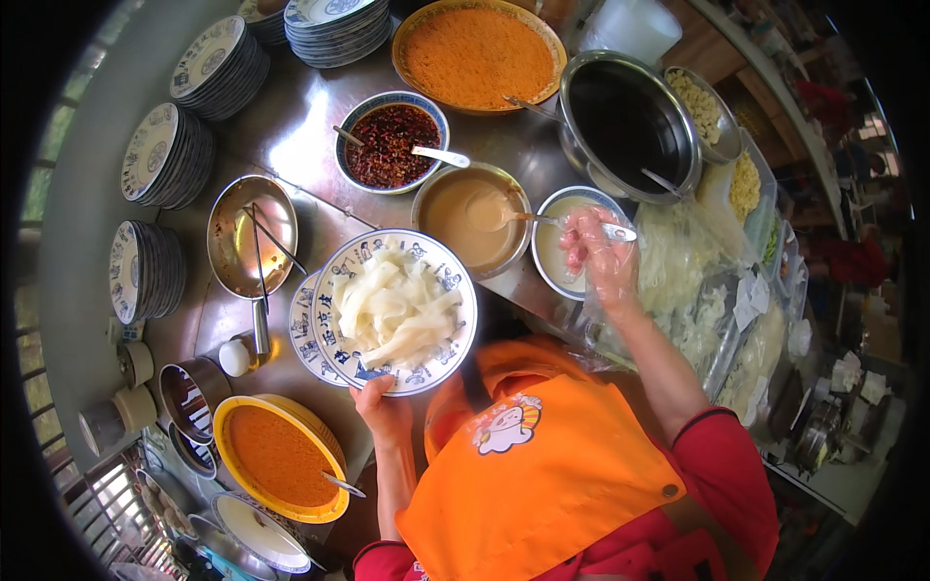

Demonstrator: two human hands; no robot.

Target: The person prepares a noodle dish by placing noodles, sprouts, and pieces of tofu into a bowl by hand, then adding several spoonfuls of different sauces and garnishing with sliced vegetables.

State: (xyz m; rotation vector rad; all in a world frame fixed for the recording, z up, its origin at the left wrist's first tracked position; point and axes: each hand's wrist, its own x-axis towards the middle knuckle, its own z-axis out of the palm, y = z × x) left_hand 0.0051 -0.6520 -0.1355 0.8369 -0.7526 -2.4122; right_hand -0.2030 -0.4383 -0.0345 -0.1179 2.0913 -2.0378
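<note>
My left hand grips the near rim of a blue-and-white plate bearing wide white noodles. Partly hidden under it is a second patterned plate. My right hand, in a clear plastic glove, is closed around the handle of a spoon. The spoon's bowl end reaches into a steel bowl of tan sauce. Below that hand stands a blue-rimmed bowl of pale liquid, partly covered by the glove.
Chili oil and a basin of orange sauce sit beyond; a steel pot of dark liquid is right of them. Plate stacks line the left. Chopsticks cross a steel pan. Another orange-filled basin stands lower left. Bagged noodles lie right.
</note>
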